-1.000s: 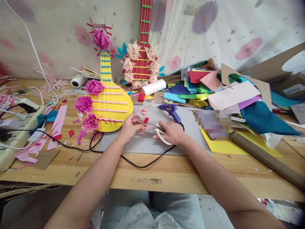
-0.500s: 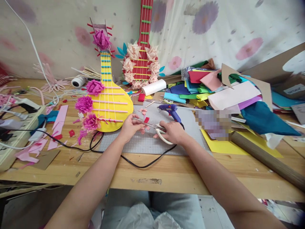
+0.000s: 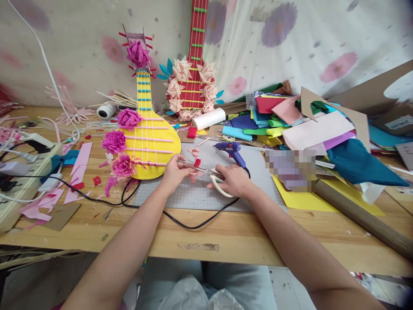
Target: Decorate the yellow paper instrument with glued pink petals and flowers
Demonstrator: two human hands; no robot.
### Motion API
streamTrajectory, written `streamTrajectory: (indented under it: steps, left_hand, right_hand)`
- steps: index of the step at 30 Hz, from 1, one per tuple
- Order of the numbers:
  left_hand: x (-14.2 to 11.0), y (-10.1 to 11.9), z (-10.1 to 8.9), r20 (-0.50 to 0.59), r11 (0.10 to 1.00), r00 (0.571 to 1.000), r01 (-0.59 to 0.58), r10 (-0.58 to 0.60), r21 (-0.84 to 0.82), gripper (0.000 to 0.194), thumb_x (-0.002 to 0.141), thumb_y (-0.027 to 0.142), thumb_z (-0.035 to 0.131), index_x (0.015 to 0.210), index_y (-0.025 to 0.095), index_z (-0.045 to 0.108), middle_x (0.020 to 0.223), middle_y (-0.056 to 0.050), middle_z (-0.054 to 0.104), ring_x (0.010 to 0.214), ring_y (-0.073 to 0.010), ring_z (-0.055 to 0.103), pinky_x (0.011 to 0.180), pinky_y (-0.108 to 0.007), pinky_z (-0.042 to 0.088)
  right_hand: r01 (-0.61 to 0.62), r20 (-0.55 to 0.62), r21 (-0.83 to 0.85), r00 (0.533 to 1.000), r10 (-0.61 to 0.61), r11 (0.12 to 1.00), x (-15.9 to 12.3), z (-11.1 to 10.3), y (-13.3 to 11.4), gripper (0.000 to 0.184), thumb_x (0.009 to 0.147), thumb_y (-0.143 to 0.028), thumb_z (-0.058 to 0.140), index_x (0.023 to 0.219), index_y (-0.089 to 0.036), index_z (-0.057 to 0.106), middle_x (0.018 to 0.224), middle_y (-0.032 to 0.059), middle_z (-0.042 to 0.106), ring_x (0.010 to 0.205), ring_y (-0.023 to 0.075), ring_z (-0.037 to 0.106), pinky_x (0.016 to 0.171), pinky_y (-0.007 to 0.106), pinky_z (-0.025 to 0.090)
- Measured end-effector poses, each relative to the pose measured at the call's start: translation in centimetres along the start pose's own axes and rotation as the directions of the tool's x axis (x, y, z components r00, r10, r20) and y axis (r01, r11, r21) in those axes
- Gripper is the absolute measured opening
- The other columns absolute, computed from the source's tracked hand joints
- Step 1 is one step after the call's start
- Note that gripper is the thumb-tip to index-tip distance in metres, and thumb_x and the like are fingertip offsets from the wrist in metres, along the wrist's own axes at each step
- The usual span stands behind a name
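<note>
My right hand is closed around the white handles of a pair of scissors, whose blades point left toward my other hand. The fingers of my left hand are pinched together near the blade tips; what they hold is too small to make out. A small red piece of paper shows at the blades, and pale pink paper petals lie just beneath. Both hands are above the grey cutting mat. Close to the mat's left side stands a yellow paper lute with magenta flowers.
A blue glue gun lies behind my right hand, its black cord looping across the table front. Coloured paper is heaped at right beside a brown tube. A power strip sits far left; a red paper instrument stands behind.
Both hands stay nearly in place, with the scissors still between them. The red paper piece at the blades has shifted very slightly.
</note>
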State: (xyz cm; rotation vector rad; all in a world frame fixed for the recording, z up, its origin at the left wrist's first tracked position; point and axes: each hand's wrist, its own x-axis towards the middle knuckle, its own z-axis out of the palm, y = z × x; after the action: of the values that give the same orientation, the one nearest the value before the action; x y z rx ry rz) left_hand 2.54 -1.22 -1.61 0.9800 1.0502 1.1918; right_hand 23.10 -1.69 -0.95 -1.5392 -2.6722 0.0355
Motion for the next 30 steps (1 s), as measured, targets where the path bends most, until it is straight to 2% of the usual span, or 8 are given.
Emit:
streamTrajectory:
  steps: [13, 19, 30]
  left_hand:
    - [-0.02, -0.13, -0.09, -0.012, 1.000, 1.000, 0.018, -0.018, 0.020, 0.050, 0.053, 0.018, 0.073, 0.087, 0.019, 0.037, 0.063, 0.000, 0.067, 0.065, -0.0212, 0.068, 0.053, -0.028, 0.052]
    - [-0.09, -0.11, -0.23, 0.026, 0.999, 0.999, 0.033, -0.034, 0.037, 0.055, 0.053, 0.019, 0.075, 0.095, 0.019, 0.040, 0.073, 0.000, 0.066, 0.065, -0.0185, 0.067, 0.055, -0.030, 0.054]
    - [0.08, -0.28, -0.20, 0.016, 1.000, 1.000, -0.012, 0.012, 0.022, 0.052, 0.052, 0.018, 0.074, 0.088, 0.019, 0.037, 0.070, 0.003, 0.063, 0.065, -0.0163, 0.065, 0.055, -0.027, 0.053]
  right_hand:
    - [-0.037, -0.015, -0.002, 0.999, 0.037, 0.999, -0.09, 0.05, 0.21, 0.056, 0.076, -0.071, 0.036, 0.084, -0.020, 0.055, 0.068, 0.0051, 0.066, 0.065, 0.0201, 0.059, 0.055, 0.028, 0.021]
    - [-0.048, 0.002, -0.003, 0.999, 0.048, 0.999, -0.08, -0.03, 0.19, 0.056, 0.076, -0.071, 0.036, 0.085, -0.020, 0.055, 0.069, 0.0056, 0.066, 0.065, 0.0201, 0.059, 0.055, 0.028, 0.020]
    - [-0.042, 0.019, -0.007, 0.999, 0.042, 0.999, -0.10, 0.08, 0.38, 0.055, 0.076, -0.071, 0.035, 0.085, -0.020, 0.054, 0.069, 0.0053, 0.066, 0.066, 0.0204, 0.059, 0.055, 0.028, 0.021]
